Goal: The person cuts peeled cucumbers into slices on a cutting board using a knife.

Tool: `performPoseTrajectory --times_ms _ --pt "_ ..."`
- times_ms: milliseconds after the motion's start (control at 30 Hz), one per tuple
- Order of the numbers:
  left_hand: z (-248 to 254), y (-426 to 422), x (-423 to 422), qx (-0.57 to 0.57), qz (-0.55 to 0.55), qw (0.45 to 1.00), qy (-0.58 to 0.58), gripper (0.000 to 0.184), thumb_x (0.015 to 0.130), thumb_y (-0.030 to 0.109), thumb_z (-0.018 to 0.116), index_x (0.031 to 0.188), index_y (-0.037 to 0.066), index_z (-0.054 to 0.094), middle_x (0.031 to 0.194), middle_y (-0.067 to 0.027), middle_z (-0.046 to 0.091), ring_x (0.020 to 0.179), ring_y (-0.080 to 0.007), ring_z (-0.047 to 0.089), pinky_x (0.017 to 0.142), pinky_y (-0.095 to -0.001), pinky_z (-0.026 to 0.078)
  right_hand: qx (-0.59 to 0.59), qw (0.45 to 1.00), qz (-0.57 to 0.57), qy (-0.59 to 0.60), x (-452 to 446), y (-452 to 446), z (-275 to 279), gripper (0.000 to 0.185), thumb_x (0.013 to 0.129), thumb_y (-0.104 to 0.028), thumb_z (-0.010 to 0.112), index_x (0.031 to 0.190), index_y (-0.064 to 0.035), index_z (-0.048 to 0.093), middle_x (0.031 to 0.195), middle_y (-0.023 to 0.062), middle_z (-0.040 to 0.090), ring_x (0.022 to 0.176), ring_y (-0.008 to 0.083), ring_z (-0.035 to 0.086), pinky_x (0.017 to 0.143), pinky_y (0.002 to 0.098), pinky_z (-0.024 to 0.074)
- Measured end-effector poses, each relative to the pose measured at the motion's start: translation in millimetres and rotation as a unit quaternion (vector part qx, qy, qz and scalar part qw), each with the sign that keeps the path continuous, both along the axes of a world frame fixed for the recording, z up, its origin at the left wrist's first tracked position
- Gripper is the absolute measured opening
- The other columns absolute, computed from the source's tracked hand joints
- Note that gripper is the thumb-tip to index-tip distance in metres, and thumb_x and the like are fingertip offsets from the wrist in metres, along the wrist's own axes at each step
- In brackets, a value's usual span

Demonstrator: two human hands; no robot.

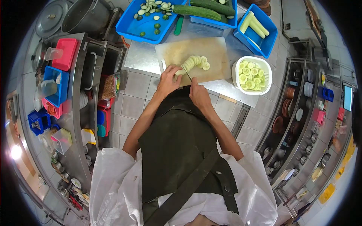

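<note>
My left hand (168, 80) has its fingers bent round the near end of a peeled cucumber (179, 72) on the cutting board (215, 52). My right hand (198, 93) is closed on a knife, whose blade (187, 72) stands against the cucumber just right of my left fingertips. A fanned row of pale slices (196, 61) runs from the blade to the upper right on the board. Right of the board, a white basket (268, 80) holds many cucumber slices (251, 75).
At the table's far side stand a blue tray (128, 26) with cut ends, a blue bin with unpeeled cucumbers (203, 12), and a blue bin (268, 42) with peeled pieces. A green-handled tool (178, 25) lies between. Shelves (77, 109) flank me left and right.
</note>
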State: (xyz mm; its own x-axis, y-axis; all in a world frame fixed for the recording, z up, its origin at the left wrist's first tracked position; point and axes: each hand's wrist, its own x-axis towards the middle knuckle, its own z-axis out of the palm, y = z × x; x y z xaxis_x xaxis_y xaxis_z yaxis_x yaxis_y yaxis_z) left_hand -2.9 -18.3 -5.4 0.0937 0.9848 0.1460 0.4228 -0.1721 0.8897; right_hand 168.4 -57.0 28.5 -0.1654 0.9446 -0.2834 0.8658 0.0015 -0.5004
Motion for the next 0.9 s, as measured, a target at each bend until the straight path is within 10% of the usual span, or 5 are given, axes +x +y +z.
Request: performPoseTrajectory --times_ms 900 --pt "-5.3 -10.1 -1.0 -0.031 0.022 0.999 -0.036 0.030 0.081 -0.003 0.072 0.110 0.001 0.067 0.106 -0.0148 0.066 0.085 -0.0283 0.067 0.075 -0.0341 0.055 -0.006 0.996 -0.044 0.073 13.2 -16.1 5.3 0.019 0.102 -0.018 0.045 0.104 0.0003 0.041 0.067 0.0340 0.060 0.068 0.0553 0.060 0.060 0.0633 0.0463"
